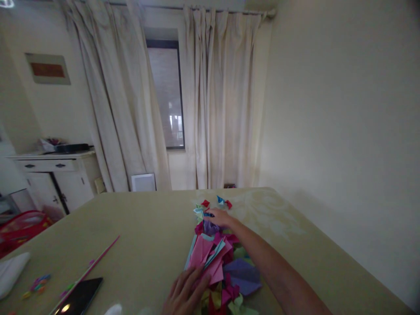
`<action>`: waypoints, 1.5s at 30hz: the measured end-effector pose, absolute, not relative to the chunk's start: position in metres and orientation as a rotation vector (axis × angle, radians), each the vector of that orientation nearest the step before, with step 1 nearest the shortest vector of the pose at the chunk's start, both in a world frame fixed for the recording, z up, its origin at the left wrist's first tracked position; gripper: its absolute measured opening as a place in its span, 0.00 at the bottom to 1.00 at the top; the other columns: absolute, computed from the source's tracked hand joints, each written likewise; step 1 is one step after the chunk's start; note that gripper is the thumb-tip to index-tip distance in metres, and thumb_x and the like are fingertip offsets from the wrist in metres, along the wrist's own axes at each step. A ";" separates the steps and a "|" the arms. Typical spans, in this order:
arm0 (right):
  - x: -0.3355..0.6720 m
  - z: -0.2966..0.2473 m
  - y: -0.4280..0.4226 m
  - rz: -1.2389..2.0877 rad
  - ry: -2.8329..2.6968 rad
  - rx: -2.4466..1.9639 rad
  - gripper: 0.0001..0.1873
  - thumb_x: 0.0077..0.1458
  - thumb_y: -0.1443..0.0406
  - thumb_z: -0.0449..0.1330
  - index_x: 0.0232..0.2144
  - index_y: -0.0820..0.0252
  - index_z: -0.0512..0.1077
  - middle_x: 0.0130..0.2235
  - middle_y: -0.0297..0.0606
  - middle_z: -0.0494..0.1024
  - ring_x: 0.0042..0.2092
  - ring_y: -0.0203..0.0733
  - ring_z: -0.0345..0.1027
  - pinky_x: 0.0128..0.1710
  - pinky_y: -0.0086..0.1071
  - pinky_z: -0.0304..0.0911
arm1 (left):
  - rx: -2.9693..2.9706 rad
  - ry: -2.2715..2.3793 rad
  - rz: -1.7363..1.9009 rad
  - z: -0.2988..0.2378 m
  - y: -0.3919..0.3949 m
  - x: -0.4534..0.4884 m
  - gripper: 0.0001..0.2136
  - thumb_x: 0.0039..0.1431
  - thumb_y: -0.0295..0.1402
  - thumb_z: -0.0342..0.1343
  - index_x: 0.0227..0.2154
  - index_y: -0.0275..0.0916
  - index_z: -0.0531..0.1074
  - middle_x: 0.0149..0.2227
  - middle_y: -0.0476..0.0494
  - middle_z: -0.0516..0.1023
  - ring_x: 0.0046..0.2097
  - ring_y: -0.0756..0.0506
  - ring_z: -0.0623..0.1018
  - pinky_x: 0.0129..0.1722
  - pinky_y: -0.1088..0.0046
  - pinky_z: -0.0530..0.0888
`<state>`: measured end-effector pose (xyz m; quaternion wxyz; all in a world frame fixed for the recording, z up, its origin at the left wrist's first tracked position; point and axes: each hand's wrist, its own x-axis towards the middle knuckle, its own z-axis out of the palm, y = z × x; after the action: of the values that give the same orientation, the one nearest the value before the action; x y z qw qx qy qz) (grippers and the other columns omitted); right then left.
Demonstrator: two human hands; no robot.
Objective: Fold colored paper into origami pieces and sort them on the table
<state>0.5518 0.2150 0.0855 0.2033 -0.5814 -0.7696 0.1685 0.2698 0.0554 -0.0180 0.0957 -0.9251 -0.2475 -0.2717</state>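
A pile of folded colored paper pieces lies on the table in front of me. My left hand (187, 289) rests on its near left side, fingers stretched over a pink folded paper (201, 250). Farther off, my right hand (219, 218) reaches over the far end of the pile. Its fingers are extended and apart, beside a purple folded paper (211, 228) and pale green pieces (198, 211). A larger violet folded paper (242, 275) lies under my right forearm. Just beyond that hand are a red folded piece (205, 203) and a blue one (220, 200).
The pale table (144, 218) stretches to both sides. On its left lie a thin pink stick (101, 254), a black phone (82, 297), small colorful bits (38, 283) and a white object (13, 272). Curtains (226, 96) and a white cabinet (74, 175) stand behind.
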 end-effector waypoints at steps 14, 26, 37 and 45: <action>0.573 0.148 0.045 0.384 -2.084 -1.376 0.33 0.73 0.45 0.50 0.69 0.53 0.69 0.70 0.45 0.70 0.71 0.57 0.62 0.72 0.51 0.55 | -2.700 -0.544 -0.903 0.034 0.042 0.344 0.33 0.73 0.53 0.49 0.75 0.46 0.56 0.70 0.38 0.71 0.66 0.33 0.74 0.63 0.54 0.74; 0.569 -0.005 -0.047 -0.452 -2.362 -1.312 0.39 0.65 0.54 0.67 0.72 0.27 0.56 0.76 0.37 0.57 0.71 0.65 0.63 0.66 0.62 0.63 | -2.993 -1.529 -0.457 0.076 0.164 0.352 0.27 0.66 0.52 0.56 0.61 0.43 0.75 0.61 0.34 0.80 0.64 0.30 0.75 0.68 0.43 0.64; 0.564 0.084 0.026 0.108 -2.286 -1.665 0.44 0.61 0.39 0.62 0.71 0.51 0.62 0.73 0.56 0.63 0.68 0.69 0.65 0.63 0.57 0.66 | -2.714 -1.599 -1.172 0.004 0.103 0.243 0.25 0.73 0.50 0.45 0.66 0.49 0.71 0.68 0.42 0.74 0.69 0.35 0.73 0.67 0.46 0.72; 0.579 0.141 0.179 0.053 -2.029 -1.841 0.26 0.72 0.46 0.54 0.58 0.57 0.73 0.61 0.47 0.74 0.61 0.52 0.71 0.60 0.42 0.66 | -2.637 -1.629 -1.429 -0.007 0.080 0.236 0.22 0.74 0.47 0.47 0.63 0.46 0.73 0.64 0.38 0.76 0.65 0.36 0.76 0.63 0.49 0.77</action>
<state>0.5786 0.1792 0.1406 0.1992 -0.6585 -0.7255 0.0191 0.2364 0.0800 -0.0066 -0.1353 -0.7654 -0.4729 -0.4150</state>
